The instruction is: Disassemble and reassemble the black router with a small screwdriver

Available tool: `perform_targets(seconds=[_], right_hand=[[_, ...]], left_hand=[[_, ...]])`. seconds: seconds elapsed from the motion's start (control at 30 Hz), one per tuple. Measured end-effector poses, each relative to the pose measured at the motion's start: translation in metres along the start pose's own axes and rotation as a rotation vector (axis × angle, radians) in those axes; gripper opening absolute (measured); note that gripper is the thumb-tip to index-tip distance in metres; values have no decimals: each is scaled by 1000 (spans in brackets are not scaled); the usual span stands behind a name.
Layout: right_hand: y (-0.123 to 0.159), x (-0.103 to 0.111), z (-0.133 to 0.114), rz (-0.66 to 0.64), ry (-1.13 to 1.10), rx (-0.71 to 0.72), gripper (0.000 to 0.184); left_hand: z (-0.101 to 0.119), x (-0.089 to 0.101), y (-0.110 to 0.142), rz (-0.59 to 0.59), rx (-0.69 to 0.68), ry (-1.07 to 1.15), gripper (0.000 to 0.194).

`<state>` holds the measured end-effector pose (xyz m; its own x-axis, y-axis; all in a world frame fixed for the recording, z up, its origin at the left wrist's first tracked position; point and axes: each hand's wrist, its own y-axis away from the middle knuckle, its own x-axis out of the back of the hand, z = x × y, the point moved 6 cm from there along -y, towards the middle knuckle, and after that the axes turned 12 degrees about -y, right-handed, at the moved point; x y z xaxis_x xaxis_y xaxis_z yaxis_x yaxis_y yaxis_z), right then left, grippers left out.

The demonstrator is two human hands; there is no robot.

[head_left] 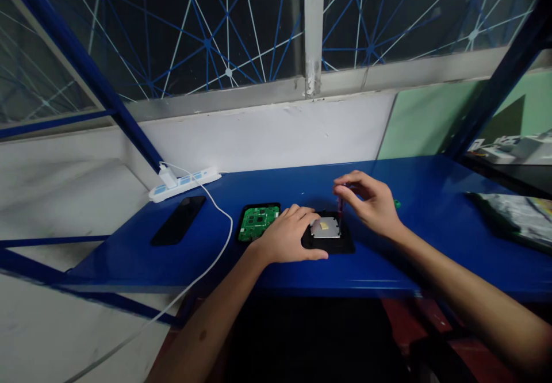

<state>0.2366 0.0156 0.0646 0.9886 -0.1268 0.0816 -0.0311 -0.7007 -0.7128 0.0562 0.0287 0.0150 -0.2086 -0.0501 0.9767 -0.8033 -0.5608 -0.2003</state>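
A black plastic cover (347, 245) lies on the table with a silver metal plate (331, 231) in it; a small pale yellow pad (324, 226) sits on the plate. My left hand (287, 236) holds the cover at its left side, fingers over the far part and thumb along the near edge. In my right hand (366, 199), thumb and fingers pinch a slim screwdriver with a purple handle (341, 203). It stands nearly upright, its tip at the plate's right edge. Left of my left hand is a green circuit board (257, 222) in a black casing (240, 228).
A black phone (179, 221) lies at the left on the blue table (284, 187). Behind it is a white power strip (185, 184) with a white cable (226, 228) crossing the table. A small green object (397, 203) is beyond my right wrist; a plastic-wrapped package (513, 216) lies far right.
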Motion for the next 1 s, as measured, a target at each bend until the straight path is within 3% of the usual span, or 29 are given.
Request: perform_targets(seconds=[0.1, 0.3, 0.57, 1.0], right_hand=[[3, -1, 3, -31, 8, -45, 18], [6, -5, -5, -115, 154, 93, 16], [3, -7, -12, -97, 211, 210, 17], [0, -4, -12, -89, 85, 224, 17]], left_hand=[[0, 0, 0, -9, 6, -4, 77], [0, 1, 0, -9, 9, 1, 76], [0, 2, 0, 10, 1, -5, 74], [1, 1, -1, 3, -3, -13, 74]])
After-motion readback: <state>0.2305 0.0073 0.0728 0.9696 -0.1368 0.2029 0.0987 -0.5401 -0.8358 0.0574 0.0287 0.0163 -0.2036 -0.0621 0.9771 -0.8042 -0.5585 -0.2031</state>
